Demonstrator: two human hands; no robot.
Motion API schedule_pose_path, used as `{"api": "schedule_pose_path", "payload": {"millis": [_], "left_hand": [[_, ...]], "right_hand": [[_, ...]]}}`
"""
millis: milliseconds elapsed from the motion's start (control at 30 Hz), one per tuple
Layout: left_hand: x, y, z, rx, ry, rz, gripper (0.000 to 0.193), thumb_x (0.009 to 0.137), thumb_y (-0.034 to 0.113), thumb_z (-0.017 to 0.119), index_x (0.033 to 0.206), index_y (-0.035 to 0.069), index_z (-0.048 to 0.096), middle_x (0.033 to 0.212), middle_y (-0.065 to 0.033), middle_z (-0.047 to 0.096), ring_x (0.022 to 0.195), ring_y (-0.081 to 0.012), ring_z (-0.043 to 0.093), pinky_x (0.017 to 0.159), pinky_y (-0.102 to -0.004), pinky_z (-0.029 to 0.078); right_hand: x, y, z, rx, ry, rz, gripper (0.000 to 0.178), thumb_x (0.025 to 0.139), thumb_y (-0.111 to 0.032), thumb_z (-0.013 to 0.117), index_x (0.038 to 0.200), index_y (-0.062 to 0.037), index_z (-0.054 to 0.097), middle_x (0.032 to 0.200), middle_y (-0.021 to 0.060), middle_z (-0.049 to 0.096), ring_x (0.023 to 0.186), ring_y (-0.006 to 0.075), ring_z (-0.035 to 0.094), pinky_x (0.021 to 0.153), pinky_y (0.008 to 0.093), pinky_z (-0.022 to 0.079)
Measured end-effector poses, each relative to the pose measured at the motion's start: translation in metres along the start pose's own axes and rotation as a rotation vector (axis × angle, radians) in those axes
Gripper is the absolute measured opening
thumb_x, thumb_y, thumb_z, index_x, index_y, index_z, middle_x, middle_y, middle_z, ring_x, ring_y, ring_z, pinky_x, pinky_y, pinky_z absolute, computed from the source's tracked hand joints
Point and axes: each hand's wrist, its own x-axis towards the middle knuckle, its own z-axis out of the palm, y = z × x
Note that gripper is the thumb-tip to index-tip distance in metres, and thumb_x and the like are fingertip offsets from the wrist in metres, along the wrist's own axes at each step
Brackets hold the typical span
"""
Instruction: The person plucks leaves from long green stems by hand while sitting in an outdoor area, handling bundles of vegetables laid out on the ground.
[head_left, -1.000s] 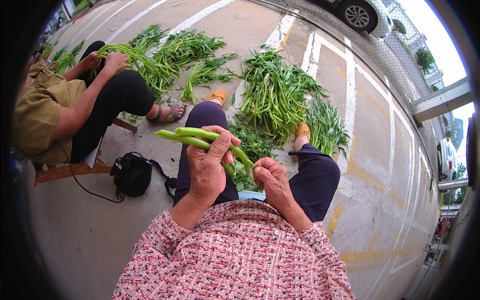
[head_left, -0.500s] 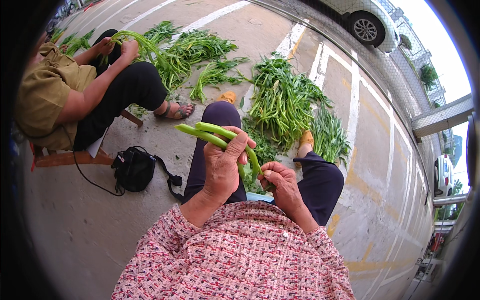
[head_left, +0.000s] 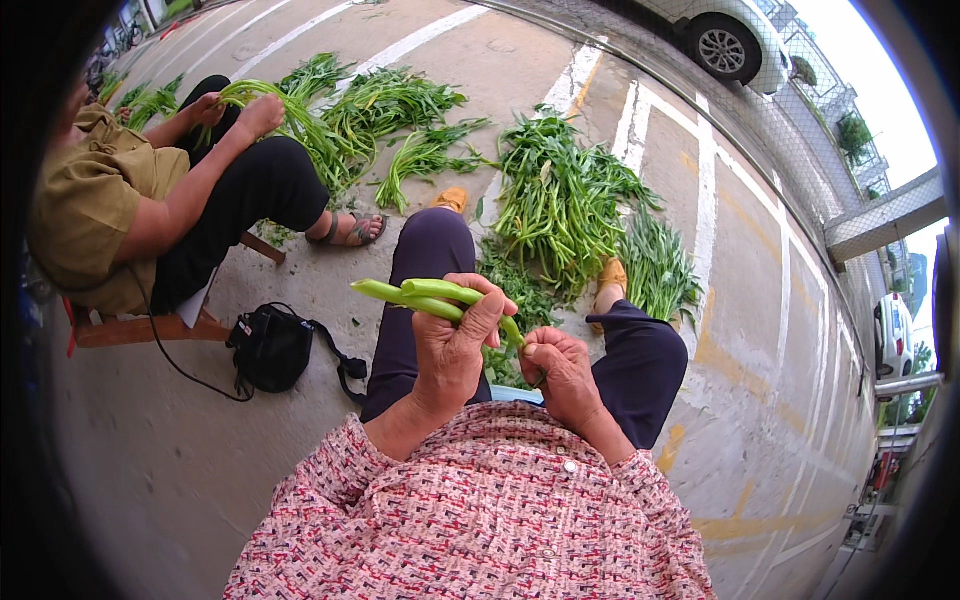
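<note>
While my left hand (head_left: 452, 350) clasped the green vegetable stalks (head_left: 435, 290) | long axis slanted down rightward | my right hand (head_left: 562, 370), nearer the lower end, pinched its tip.

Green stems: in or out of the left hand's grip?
In: the left hand wraps around the green stems, thumb across them.

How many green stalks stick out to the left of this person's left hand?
2: one stalk reaches farther left; the other stalk lies just above it in the picture, its end nearer the left hand. More may be hidden inside the grip.
</note>
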Motion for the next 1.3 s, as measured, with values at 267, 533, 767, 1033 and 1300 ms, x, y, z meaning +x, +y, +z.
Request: {"api": "schedule_pose_path", "payload": {"millis": [267, 533, 767, 1033, 1300], "left_hand": [[0.005, 0.003, 0.001, -0.031, 0.001, -0.016, 0.009, 0.088, 0.012, 0.056, 0.089, 0.003, 0.054, 0.078, -0.0083, 0.061, 0.054, -0.0052, 0.046, 0.05, -0.0157, 0.037], [0.005, 0.001, 0.008, -0.055, 0.015, -0.022, 0.009, 0.087, 0.012, 0.059, 0.086, 0.002, 0.057, 0.074, -0.0047, 0.061, 0.052, -0.0027, 0.045, 0.047, -0.016, 0.036], [0.003, -0.003, 0.006, -0.006, 0.019, -0.012, 0.01, 0.087, 0.012, 0.059, 0.086, 0.002, 0.057, 0.075, -0.0047, 0.061, 0.052, -0.0024, 0.045, 0.047, -0.0159, 0.037], [-0.005, 0.001, 0.006, 0.049, -0.008, -0.006, 0.009, 0.089, 0.012, 0.056, 0.087, 0.003, 0.054, 0.077, -0.0066, 0.061, 0.053, -0.0041, 0.046, 0.05, -0.0156, 0.037], [-0.002, 0.001, 0.005, 0.03, 0.005, -0.029, 0.009, 0.088, 0.012, 0.057, 0.086, 0.003, 0.055, 0.077, -0.0056, 0.061, 0.053, -0.0032, 0.046, 0.05, -0.0151, 0.037]], "right_hand": [[-0.004, -0.006, -0.002, 0.294, -0.047, 0.066, 0.007, 0.081, -0.008, 0.054, 0.083, -0.0016, 0.056, 0.07, 0.0037, 0.055, 0.057, 0.0096, 0.047, 0.054, 0.0223, 0.039], [-0.007, -0.008, 0.0, -0.024, -0.065, -0.05, 0.012, 0.083, -0.012, 0.057, 0.087, -0.0003, 0.055, 0.07, 0.0016, 0.054, 0.06, 0.0079, 0.046, 0.057, 0.0209, 0.038], [-0.01, -0.01, 0.003, -0.22, -0.081, -0.125, 0.01, 0.083, -0.011, 0.057, 0.081, -0.0008, 0.056, 0.067, 0.0, 0.054, 0.057, 0.0064, 0.045, 0.054, 0.0206, 0.037], [-0.006, 0.004, -0.004, -0.004, -0.001, -0.037, 0.007, 0.082, -0.008, 0.052, 0.078, -0.0018, 0.053, 0.066, 0.0013, 0.053, 0.054, 0.0078, 0.045, 0.051, 0.0218, 0.038], [-0.009, -0.003, 0.005, -0.058, -0.049, -0.107, 0.014, 0.085, -0.016, 0.058, 0.086, -0.0017, 0.057, 0.07, -0.0008, 0.055, 0.059, 0.0057, 0.046, 0.055, 0.0198, 0.038]]}}
